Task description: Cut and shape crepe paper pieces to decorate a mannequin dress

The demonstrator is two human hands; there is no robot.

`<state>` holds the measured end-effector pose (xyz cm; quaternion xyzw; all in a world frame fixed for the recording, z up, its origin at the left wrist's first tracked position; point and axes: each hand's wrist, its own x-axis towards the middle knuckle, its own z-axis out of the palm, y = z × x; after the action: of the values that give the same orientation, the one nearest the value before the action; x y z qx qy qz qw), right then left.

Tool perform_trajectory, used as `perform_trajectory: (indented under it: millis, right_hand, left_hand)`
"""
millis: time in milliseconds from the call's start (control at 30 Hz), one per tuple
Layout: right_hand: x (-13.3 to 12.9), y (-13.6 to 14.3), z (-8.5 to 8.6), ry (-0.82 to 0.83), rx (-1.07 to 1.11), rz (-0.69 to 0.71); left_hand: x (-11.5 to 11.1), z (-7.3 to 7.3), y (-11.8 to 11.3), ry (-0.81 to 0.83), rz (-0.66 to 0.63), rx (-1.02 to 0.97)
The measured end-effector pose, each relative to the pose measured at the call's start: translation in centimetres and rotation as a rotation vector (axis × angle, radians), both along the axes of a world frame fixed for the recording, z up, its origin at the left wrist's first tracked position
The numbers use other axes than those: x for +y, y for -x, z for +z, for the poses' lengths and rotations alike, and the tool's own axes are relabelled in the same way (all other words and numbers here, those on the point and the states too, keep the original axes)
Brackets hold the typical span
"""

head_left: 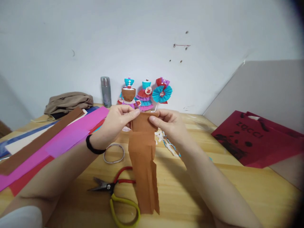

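A long strip of brown crepe paper [143, 167] hangs from both hands over the wooden table, its upper part folded over. My left hand [122, 117] pinches the top left corner between thumb and fingers. At the top right edge, my right hand [168, 122] grips the same paper, thumb in front. Scissors [111, 187] with one red and one yellow-green handle lie beneath, blades apart and pointing left; the strip's lower part covers a bit of the red handle. A white ring of cord or tape [114, 163] rests left of the strip.
Folded coloured paper sheets [47, 145] lie at left, beside a brown cloth [68, 103]. Against the wall stand a grey flask [105, 91] and several paper dress figures [145, 95]. Paper scraps [169, 145] lie behind my right arm; a red bag [258, 139] is at right.
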<state>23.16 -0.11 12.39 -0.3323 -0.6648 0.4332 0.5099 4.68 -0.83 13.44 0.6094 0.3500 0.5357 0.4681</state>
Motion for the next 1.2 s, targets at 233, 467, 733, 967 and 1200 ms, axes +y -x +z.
perform_trajectory:
  millis: [233,467,733,967,1200]
  right_hand:
    - [-0.19,0.08,-0.12,-0.017,0.015,-0.038]
    - [-0.36,-0.16,0.24,-0.012,-0.065,0.033]
    - [-0.52,-0.23,0.51,0.014,-0.055,0.09]
    - [0.29,-0.3,-0.21,-0.021,-0.02,0.025]
    - [0.02,-0.29,0.33,-0.012,-0.034,0.061]
  left_hand:
    - [-0.18,-0.25,-0.25,-0.041,-0.074,0.047]
    - [-0.24,-0.45,-0.22,-0.014,-0.115,0.075]
    - [-0.15,-0.46,-0.14,0.058,-0.118,0.006]
    - [-0.04,-0.28,-0.01,0.036,-0.153,0.044]
    - [0.1,-0.27,-0.13,-0.01,-0.083,0.142]
